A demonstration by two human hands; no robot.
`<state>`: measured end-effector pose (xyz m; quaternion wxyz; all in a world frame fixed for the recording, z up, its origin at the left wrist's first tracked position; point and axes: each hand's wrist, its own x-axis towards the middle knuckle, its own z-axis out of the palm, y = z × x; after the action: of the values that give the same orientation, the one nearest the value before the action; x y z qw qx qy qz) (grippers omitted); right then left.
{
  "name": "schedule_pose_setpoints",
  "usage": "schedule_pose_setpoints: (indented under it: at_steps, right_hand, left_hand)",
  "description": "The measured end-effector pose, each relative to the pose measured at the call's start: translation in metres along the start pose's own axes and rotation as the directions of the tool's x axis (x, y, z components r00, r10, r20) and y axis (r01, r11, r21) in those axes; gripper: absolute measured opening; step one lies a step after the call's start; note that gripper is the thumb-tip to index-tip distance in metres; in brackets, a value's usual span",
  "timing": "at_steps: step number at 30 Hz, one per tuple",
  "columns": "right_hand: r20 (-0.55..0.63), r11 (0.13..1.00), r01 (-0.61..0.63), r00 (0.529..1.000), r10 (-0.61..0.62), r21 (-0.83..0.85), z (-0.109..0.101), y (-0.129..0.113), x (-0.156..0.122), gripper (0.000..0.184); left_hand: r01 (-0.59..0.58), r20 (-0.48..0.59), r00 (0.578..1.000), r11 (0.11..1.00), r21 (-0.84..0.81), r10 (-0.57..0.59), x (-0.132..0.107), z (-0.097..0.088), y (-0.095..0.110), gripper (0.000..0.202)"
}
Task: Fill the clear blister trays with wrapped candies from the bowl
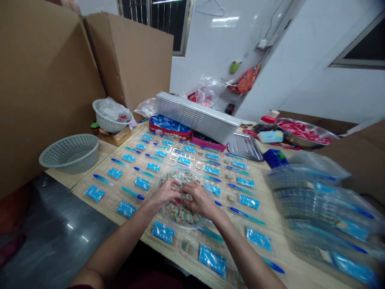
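Observation:
A clear round bowl (195, 225) full of small striped blocks (180, 212), eraser-like in green, cream and orange, stands before me. My left hand (167, 193) reaches into its left side with fingers bent and pressed together. From the right, my right hand (197, 196) meets it over the blocks, fingers curled in. Their fingertips nearly touch, and what they pinch is hidden. Around the bowl lie rows of clear plastic trays, many with a blue patterned packet (163, 232) and a blue pen (132, 192). Some trays on the right also hold a striped block (189, 247).
Stacked filled trays (319, 216) rise at the right. Behind the rows are a red basket of blue items (170, 127), a long stack of clear trays (198, 114) and a metal tray (245, 146). A grey basket (70, 154) sits at the left table edge, near tall cardboard (129, 60).

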<state>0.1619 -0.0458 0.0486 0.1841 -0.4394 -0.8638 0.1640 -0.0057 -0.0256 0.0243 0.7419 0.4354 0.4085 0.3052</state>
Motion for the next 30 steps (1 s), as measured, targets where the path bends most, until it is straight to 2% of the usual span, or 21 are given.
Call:
schedule_pose_setpoints:
  at_steps: [4, 8, 11, 12, 14, 17, 19, 23, 27, 30]
  right_hand:
    - [-0.017, 1.000, 0.027, 0.999, -0.028, -0.016, 0.004, 0.004, -0.002, 0.016]
    - [-0.015, 1.000, 0.031, 0.999, -0.031, 0.006, 0.005, 0.007, -0.004, 0.012]
    - [-0.081, 0.974, -0.047, 0.994, 0.066, 0.221, 0.003, 0.009, -0.008, 0.033]
    - [-0.111, 0.937, -0.082, 0.986, 0.126, 0.340, 0.003, 0.010, -0.009, 0.037]
    - [-0.140, 0.805, -0.142, 0.953, 0.268, 0.576, 0.005, 0.012, -0.012, 0.035]
    - [-0.134, 0.608, -0.187, 0.887, 0.443, 0.772, 0.014, 0.015, -0.014, 0.031]
    - [-0.160, 0.564, -0.183, 0.849, 0.503, 0.805, 0.021, 0.015, -0.013, 0.032]
    - [-0.223, 0.578, -0.191, 0.792, 0.568, 0.794, 0.031, 0.011, -0.008, 0.027]
    - [-0.185, 0.548, -0.225, 0.783, 0.594, 0.806, 0.034, 0.008, 0.002, 0.028]
    - [-0.120, 0.508, -0.260, 0.792, 0.599, 0.821, 0.031, 0.016, 0.011, 0.030]
  left_hand:
    - [-0.018, 0.022, 1.000, 1.000, 0.002, 0.018, 0.000, 0.001, -0.002, 0.049]
    - [-0.039, 0.001, 0.999, 0.999, 0.000, 0.039, -0.001, 0.004, -0.001, 0.050]
    - [-0.135, -0.032, 0.990, 0.990, 0.042, 0.136, -0.002, 0.007, 0.001, 0.044]
    - [-0.181, -0.067, 0.980, 0.981, 0.070, 0.186, -0.003, 0.008, 0.001, 0.042]
    - [-0.263, -0.144, 0.948, 0.953, 0.148, 0.284, -0.003, 0.011, 0.000, 0.040]
    - [-0.336, -0.208, 0.898, 0.909, 0.246, 0.388, -0.004, 0.015, -0.004, 0.039]
    - [-0.357, -0.236, 0.876, 0.894, 0.270, 0.421, -0.004, 0.018, -0.007, 0.039]
    - [-0.347, -0.307, 0.857, 0.904, 0.250, 0.414, -0.003, 0.022, -0.012, 0.041]
    - [-0.317, -0.362, 0.851, 0.921, 0.226, 0.381, 0.001, 0.021, -0.012, 0.041]
    - [-0.303, -0.377, 0.861, 0.939, 0.163, 0.343, 0.007, 0.015, -0.018, 0.044]
